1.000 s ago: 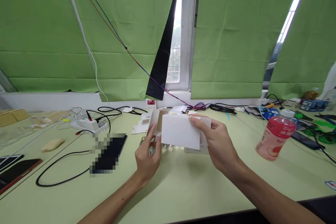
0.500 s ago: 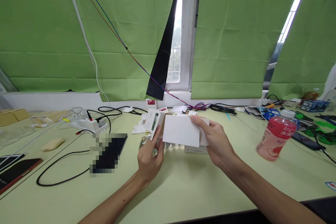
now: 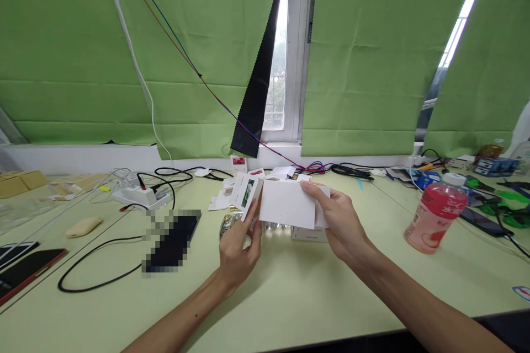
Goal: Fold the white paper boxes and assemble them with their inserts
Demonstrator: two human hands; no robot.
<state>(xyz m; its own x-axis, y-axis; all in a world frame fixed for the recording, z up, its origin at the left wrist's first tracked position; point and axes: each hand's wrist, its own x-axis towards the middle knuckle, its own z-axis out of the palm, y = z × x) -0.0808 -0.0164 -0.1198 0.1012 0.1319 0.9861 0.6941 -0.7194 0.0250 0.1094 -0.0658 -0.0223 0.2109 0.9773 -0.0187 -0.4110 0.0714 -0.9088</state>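
White box held up off the desk in both hands

The white box (image 3: 287,207) is lifted above the desk (image 3: 290,298), its plain face toward the wearer. The right hand (image 3: 342,220) grasps its right end, thumb on the face, fingers behind. The left hand (image 3: 238,245) touches the printed panel (image 3: 240,193) at the box's left end, a finger along its lower edge; whether it pinches the panel or merely presses on it, I cannot tell, nor whether panel and box are joined.

To do this well, I would keep the right grip firm but light, as thin card would likely crease, and work the panel near its edge, without twisting. Holding the box level seems wise in case anything is inside.

Counted: two hands, one box held, one panel; one lower box (image 3: 310,234) beneath the right hand; one bottle (image 3: 436,215) to the right; one power strip (image 3: 138,196) and one cream block (image 3: 84,228) to the left. Two phones (image 3: 31,276) lie at the left edge. The papers behind overlap too much to count.
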